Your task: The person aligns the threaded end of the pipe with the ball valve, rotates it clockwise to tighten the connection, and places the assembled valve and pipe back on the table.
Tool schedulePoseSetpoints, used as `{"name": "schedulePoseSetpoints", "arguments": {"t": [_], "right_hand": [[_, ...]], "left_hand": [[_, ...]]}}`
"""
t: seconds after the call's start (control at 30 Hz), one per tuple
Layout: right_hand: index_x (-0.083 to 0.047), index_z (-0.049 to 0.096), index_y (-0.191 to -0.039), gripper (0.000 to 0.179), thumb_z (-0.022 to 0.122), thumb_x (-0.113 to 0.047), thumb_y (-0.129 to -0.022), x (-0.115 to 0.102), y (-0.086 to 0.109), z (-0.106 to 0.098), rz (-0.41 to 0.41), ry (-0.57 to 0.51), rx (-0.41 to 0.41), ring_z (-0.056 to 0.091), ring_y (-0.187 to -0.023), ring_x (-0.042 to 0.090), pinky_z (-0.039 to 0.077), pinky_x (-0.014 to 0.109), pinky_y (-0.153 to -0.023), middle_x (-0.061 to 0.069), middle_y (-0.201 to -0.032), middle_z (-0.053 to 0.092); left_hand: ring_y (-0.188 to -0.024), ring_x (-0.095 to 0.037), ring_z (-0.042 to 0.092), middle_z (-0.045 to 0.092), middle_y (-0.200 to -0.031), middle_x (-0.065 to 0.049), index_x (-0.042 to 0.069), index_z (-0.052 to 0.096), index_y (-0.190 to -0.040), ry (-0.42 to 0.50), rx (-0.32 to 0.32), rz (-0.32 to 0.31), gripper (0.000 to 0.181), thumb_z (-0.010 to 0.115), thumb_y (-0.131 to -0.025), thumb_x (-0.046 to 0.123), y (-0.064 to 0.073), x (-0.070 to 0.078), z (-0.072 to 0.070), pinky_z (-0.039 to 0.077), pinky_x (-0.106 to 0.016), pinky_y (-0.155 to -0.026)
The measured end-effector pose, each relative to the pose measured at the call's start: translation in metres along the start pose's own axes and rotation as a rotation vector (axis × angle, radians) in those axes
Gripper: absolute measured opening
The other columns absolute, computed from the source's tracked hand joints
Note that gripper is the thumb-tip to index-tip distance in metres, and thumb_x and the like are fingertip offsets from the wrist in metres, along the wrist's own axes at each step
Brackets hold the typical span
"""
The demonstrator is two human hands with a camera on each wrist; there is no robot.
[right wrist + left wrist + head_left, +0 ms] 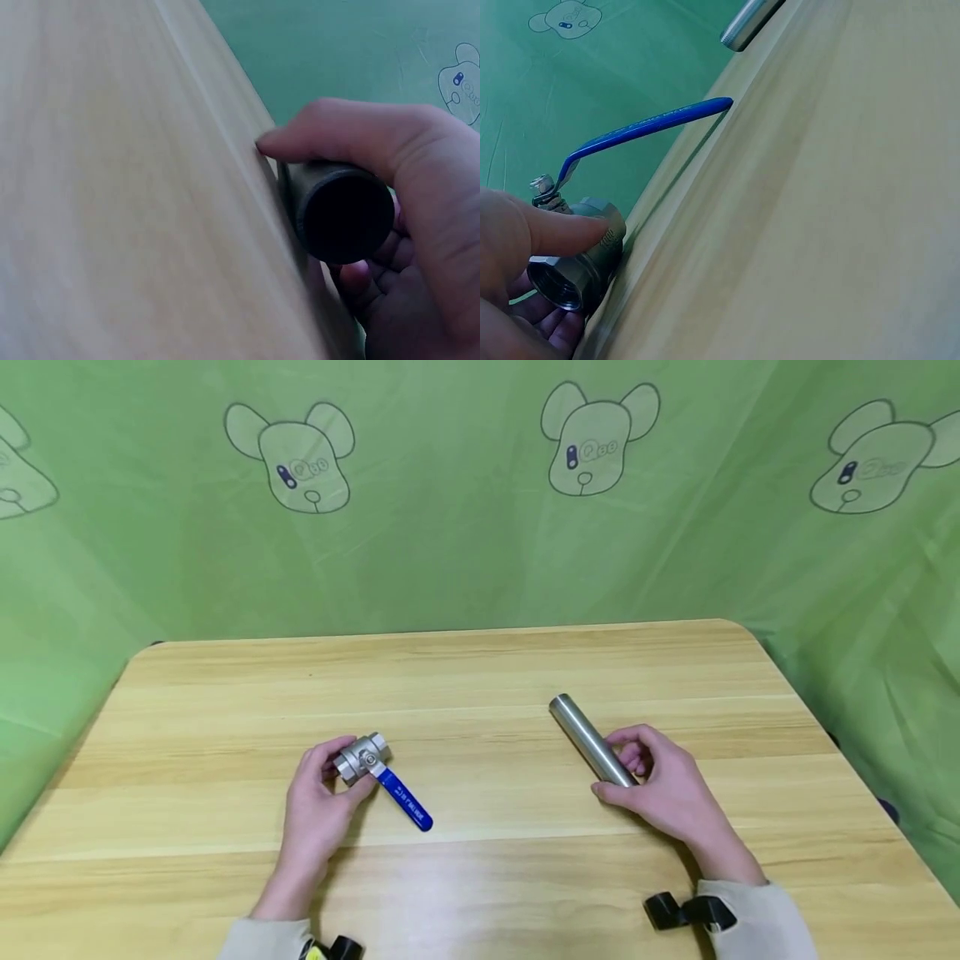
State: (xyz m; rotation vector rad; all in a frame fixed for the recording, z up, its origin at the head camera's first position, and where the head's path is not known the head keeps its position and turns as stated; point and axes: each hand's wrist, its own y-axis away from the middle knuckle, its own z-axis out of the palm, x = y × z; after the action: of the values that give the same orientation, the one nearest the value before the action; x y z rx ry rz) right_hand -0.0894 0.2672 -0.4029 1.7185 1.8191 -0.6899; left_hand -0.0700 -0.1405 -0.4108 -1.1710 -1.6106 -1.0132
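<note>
The left hand (318,806) pinches the valve (362,758) between thumb and curled fingers, blue handle (403,798) slanting inward; the right hand (669,792) curls round the pipe's (588,739) near end. Grasping looks done; the two are unjoined (well apart). Wide tabletop (480,735) separates them, its far edge (450,634) well beyond.

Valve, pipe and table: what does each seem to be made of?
Valve: silvery metal, likely steel, judging by the sheen on its faceted ends. Its handle has a smooth blue coating, perhaps plastic, with bare metal near the pivot.
Pipe: grey metal, possibly steel, satin, with a light streak along it.
Table: pale wood grain, softly glossy; solid wood or laminate, I can't tell.
</note>
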Motion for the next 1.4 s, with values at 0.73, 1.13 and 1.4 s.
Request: {"name": "schedulePoseSetpoints", "arguments": {"t": [0.73, 1.13, 1.4], "right_hand": [[-0.009, 0.067, -0.118, 0.052, 0.096, -0.028, -0.079, -0.0023, -0.0042, 0.0007, 0.042, -0.042, -0.001, 0.057, -0.091, 0.018, 0.051, 0.021, -0.073, 0.008, -0.104, 0.069], [-0.008, 0.068, -0.118, 0.05, 0.095, -0.026, -0.08, 0.0007, 0.0, 0.0001, 0.04, -0.045, -0.003, 0.058, -0.089, 0.017, 0.052, 0.02, -0.072, 0.009, -0.102, 0.068], [-0.007, 0.068, -0.12, 0.051, 0.095, -0.028, -0.081, 0.0, 0.0001, -0.0027, 0.04, -0.038, -0.004, 0.057, -0.088, 0.016, 0.051, 0.02, -0.071, 0.008, -0.101, 0.067]], "left_hand": [[-0.149, -0.039, 0.052, 0.057, -0.149, -0.018, 0.006, 0.058, -0.149, -0.014, -0.021, 0.03, 0.059, 0.077, -0.094, 0.0, 0.0001, -0.0014, -0.0026, 0.037, -0.045, -0.135], [-0.123, -0.031, 0.057, 0.065, -0.14, -0.019, 0.011, 0.057, -0.148, -0.066, 0.051, -0.013, 0.058, 0.078, -0.094, 0.004, 0.0037, -0.0004, 0.0016, 0.048, -0.041, -0.111], [-0.117, -0.026, 0.06, 0.07, -0.133, -0.015, 0.012, 0.065, -0.141, -0.048, 0.045, 0.019, 0.05, 0.082, -0.094, 0.009, 0.0037, -0.0008, 0.0017, 0.049, -0.032, -0.105]]}}
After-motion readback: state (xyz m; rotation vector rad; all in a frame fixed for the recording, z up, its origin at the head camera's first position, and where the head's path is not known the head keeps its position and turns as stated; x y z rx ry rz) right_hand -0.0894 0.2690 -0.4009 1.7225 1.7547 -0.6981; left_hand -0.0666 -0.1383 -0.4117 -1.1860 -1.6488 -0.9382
